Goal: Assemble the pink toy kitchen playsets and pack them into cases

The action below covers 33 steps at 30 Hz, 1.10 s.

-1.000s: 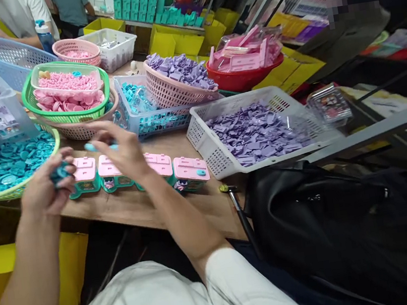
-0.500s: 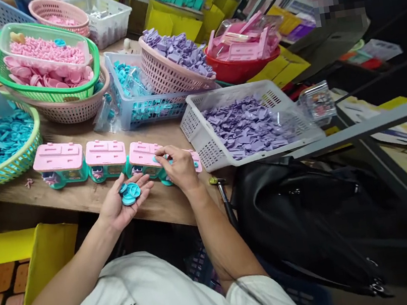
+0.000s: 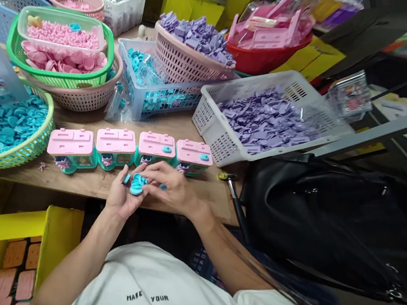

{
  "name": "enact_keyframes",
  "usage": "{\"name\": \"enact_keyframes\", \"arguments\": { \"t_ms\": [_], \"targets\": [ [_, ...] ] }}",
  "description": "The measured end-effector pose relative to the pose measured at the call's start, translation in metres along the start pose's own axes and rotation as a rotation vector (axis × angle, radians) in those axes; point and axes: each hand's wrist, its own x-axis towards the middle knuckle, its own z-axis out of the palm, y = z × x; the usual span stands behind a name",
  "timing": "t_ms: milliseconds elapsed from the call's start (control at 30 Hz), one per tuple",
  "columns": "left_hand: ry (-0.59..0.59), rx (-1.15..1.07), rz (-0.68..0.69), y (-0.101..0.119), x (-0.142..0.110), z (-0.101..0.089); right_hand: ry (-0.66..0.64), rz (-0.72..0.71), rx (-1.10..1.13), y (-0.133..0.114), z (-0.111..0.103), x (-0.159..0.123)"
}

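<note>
My left hand (image 3: 121,199) lies palm up and cups a small pile of blue round plastic pieces (image 3: 138,184). Beside it, my right hand (image 3: 174,187) has its fingertips at the pile, and a small blue piece (image 3: 163,186) shows between its fingers. Behind both hands stands a row of several toy cars with pink roofs and teal bodies. A blue oval piece (image 3: 167,149) sits on the roof of the third car (image 3: 150,141), and another (image 3: 204,157) on the rightmost car (image 3: 190,149). The two left cars (image 3: 70,142) show plain pink roofs.
A white basket of purple parts (image 3: 218,145) stands right of the cars, with a hammer (image 3: 234,193) near the table edge. Left is a yellow-green basket of blue parts (image 3: 16,157). A black bag (image 3: 311,207) lies at right; a yellow box (image 3: 55,236) is at lower left.
My right hand has left the third car's roof, where a blue oval piece now sits, and has come to the pile in my left palm. The whole view has shifted slightly.
</note>
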Motion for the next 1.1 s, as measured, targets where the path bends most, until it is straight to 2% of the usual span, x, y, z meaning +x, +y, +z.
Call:
{"name": "enact_keyframes", "arguments": {
  "t_ms": [33, 67, 200, 300, 367, 467, 567, 667, 767, 933, 1000, 1100],
  "targets": [
    [0.006, -0.005, 0.001, -0.001, 0.0, -0.001, -0.023, 0.034, 0.111, -0.005, 0.006, -0.003],
    [0.013, -0.008, -0.001, -0.001, 0.001, -0.002, 0.007, 0.112, 0.228, -0.007, 0.011, -0.004],
    [0.017, -0.008, 0.013, 0.0, 0.002, -0.004, 0.303, 0.608, 0.908, -0.009, 0.016, 0.006],
    [0.024, -0.006, 0.048, 0.003, 0.002, -0.008, 0.345, 0.888, 1.371, -0.014, 0.012, 0.02],
    [0.032, -0.006, 0.053, 0.006, 0.001, -0.011, 0.361, 0.971, 1.51, -0.019, 0.011, 0.025],
    [0.042, -0.027, 0.05, 0.013, -0.002, -0.013, 0.351, 0.952, 1.55, -0.026, 0.012, 0.025],
    [0.064, -0.035, 0.047, 0.02, -0.003, -0.015, 0.289, 0.89, 1.437, -0.025, 0.015, 0.022],
    [0.091, -0.008, 0.012, 0.024, -0.003, -0.016, 0.246, 0.788, 1.223, -0.02, 0.017, 0.022],
    [0.047, 0.027, -0.03, 0.024, -0.001, -0.019, 0.244, 0.616, 0.885, -0.013, 0.02, 0.03],
    [-0.021, 0.086, -0.068, 0.022, 0.002, -0.019, 0.276, 0.276, 0.149, 0.001, 0.033, 0.061],
    [-0.011, 0.075, -0.049, 0.024, 0.003, -0.019, 0.273, 0.175, -0.044, 0.005, 0.043, 0.073],
    [0.022, 0.05, -0.021, 0.028, 0.004, -0.021, 0.246, 0.11, -0.26, 0.011, 0.056, 0.082]
  ]
}}
